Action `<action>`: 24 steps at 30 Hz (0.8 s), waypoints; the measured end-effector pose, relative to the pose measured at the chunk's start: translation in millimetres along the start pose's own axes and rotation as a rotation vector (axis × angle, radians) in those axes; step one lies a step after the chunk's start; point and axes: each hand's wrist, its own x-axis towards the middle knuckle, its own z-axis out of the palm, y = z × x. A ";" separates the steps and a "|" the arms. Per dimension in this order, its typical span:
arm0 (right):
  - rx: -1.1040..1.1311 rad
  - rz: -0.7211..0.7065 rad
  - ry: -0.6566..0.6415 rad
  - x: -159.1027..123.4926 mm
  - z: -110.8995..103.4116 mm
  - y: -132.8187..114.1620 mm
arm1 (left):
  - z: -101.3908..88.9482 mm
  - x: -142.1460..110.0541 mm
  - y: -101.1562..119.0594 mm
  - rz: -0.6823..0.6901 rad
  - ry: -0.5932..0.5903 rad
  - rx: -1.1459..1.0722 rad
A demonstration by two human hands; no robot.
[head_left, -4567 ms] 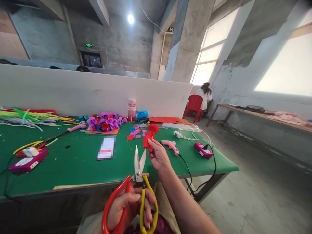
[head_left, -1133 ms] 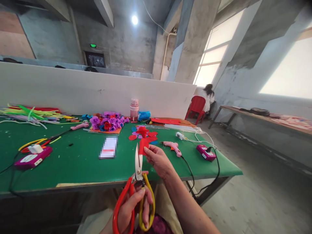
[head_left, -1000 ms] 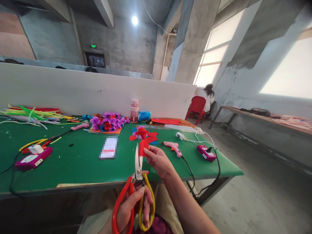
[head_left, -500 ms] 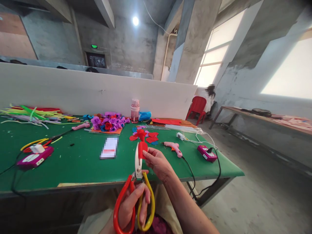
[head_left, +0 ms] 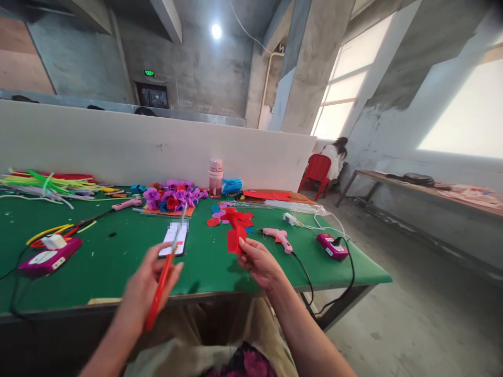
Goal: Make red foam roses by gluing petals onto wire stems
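Note:
My left hand grips the scissors with red handles over the front edge of the green table, blades pointing away toward a phone. My right hand pinches a piece of red felt between thumb and fingers, held upright above the table edge. Behind it lie several cut red, purple and blue felt petals.
A pink glue gun and a magenta power strip with cables lie to the right. Another magenta power strip sits left. Felt flowers, pipe cleaners and a pink bottle stand near the white partition. A person sits on a red chair far right.
My left hand has swung the scissors left and away from the red felt, out over the table toward the phone. My right hand still holds the felt in about the same place.

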 end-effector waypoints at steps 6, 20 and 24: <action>-0.049 -0.078 0.056 21.6 -3.1 -8.5 | -96.9 77.8 -10.9 -0.122 0.139 1.180; -0.338 -0.309 0.096 161.4 -33.1 0.9 | -31.5 136.1 -8.4 0.250 0.024 0.984; -0.323 -0.261 0.139 165.4 -51.5 5.6 | 71.3 169.1 13.3 0.164 -0.101 0.299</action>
